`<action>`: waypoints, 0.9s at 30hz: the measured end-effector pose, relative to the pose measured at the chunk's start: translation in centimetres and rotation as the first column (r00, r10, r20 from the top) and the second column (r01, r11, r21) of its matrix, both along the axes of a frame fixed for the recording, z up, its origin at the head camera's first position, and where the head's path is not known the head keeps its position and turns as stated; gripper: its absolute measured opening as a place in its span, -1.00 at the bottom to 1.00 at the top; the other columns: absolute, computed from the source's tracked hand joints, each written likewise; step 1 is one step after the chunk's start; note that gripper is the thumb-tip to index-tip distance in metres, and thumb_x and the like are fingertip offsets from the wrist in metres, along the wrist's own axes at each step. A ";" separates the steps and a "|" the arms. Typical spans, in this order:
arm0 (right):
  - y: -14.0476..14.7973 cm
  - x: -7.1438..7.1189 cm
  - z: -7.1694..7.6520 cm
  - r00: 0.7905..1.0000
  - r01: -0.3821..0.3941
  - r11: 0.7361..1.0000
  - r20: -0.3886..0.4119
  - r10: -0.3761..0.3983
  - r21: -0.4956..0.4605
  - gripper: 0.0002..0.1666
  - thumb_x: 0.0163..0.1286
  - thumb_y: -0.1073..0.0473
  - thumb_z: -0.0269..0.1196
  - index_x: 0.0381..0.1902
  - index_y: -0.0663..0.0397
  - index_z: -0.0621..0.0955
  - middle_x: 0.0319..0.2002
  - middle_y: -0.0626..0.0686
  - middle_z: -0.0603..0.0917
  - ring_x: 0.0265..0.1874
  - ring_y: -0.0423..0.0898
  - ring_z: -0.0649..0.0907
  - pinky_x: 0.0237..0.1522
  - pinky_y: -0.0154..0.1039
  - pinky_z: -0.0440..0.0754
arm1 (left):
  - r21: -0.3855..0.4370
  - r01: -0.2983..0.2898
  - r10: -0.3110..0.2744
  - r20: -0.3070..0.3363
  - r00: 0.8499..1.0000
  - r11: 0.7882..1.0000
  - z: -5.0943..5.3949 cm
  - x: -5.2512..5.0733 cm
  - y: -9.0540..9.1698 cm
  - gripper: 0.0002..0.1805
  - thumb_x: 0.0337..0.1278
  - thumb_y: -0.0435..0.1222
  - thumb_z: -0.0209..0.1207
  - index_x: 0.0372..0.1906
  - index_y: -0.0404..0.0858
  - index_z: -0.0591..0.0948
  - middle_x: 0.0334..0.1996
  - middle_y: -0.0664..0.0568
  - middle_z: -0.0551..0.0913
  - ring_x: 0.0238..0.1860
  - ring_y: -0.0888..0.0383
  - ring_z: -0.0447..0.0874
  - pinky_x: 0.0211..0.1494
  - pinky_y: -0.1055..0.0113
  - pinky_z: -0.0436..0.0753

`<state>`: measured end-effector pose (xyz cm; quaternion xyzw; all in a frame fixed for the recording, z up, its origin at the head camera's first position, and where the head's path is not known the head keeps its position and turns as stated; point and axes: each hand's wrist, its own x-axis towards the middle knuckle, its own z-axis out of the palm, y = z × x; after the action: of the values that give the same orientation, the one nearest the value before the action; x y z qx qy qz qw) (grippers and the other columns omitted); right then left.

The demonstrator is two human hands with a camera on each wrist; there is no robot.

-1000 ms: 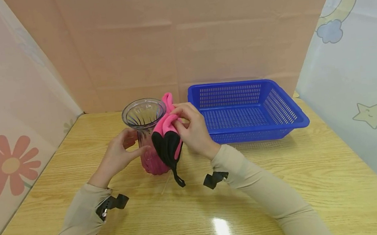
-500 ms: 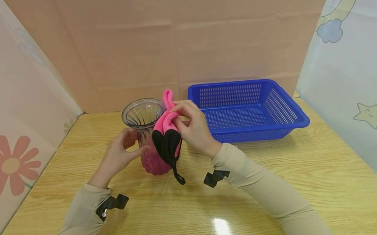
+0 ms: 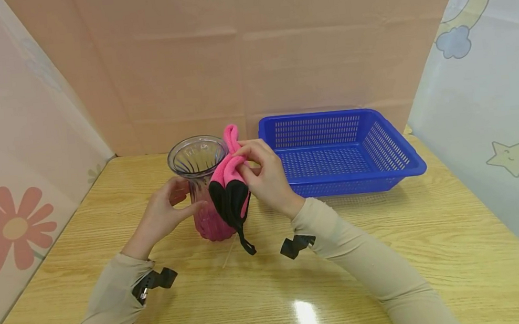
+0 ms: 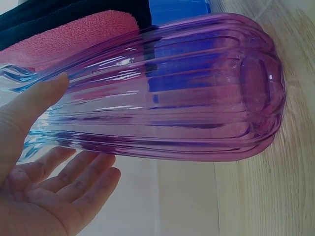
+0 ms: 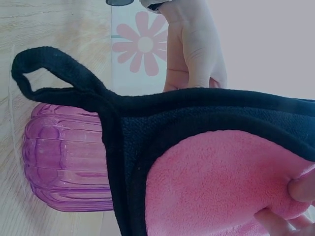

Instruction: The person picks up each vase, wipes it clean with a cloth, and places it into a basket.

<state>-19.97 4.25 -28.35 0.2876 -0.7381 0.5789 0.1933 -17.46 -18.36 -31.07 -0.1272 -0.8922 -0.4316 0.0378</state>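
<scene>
A ribbed glass vase, clear at the flared rim and pink at the base, stands upright on the table. My left hand holds it from the left; in the left wrist view the thumb lies along one side of the vase and the fingers along another. Between finger and thumb, my right hand pinches a folded pink and black fleecy cloth against the vase's right side. Its black hanging loop dangles at the lower end. The cloth hides part of the vase.
A blue perforated plastic basket stands behind and right of the right hand. A thin pale strand lies on the wooden table before the vase. A plain backdrop rises at the table's far edge.
The cloth and right hand rise very slightly from the first frame, then the cloth dips a touch. My left hand and the vase stay in place.
</scene>
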 end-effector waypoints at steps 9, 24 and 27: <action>0.0 0.0 0.0 1.000 0.001 1.000 0.000 -0.001 0.003 -0.88 0.22 0.45 0.19 -0.25 0.33 0.58 0.02 0.24 0.52 -0.10 0.09 0.67 -0.20 -0.26 0.72 | 0.001 0.001 -0.001 0.003 1.000 1.000 0.1 0.0 0.0 -0.40 0.01 -0.22 0.32 0.13 -0.36 0.37 0.04 -0.29 0.54 0.17 -0.22 0.50 0.27 -0.06 0.47; -0.4 -0.1 -1.0 1.000 -0.014 0.999 -0.006 0.014 0.040 -0.90 0.20 0.46 0.19 -0.29 0.31 0.58 0.01 0.24 0.53 -0.14 0.09 0.68 -0.19 -0.24 0.71 | 0.020 0.004 -0.004 -0.015 1.000 1.000 0.1 0.2 0.0 -0.39 0.00 -0.27 0.33 0.14 -0.40 0.37 0.04 -0.33 0.54 0.15 -0.24 0.51 0.26 -0.07 0.48; -0.7 -0.1 -1.5 0.999 -0.014 0.996 -0.027 0.016 0.085 -0.91 0.20 0.46 0.20 -0.32 0.30 0.58 -0.02 0.24 0.54 -0.07 0.09 0.65 -0.19 -0.24 0.72 | 0.018 0.005 -0.004 -0.027 1.000 1.000 0.1 0.3 0.0 -0.41 0.01 -0.29 0.31 0.13 -0.41 0.37 0.03 -0.35 0.53 0.14 -0.26 0.51 0.25 -0.08 0.48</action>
<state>-20.04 3.60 -29.90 0.3093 -0.7570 0.5444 0.1868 -17.18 -18.35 -30.93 -0.1346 -0.8875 -0.4380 0.0499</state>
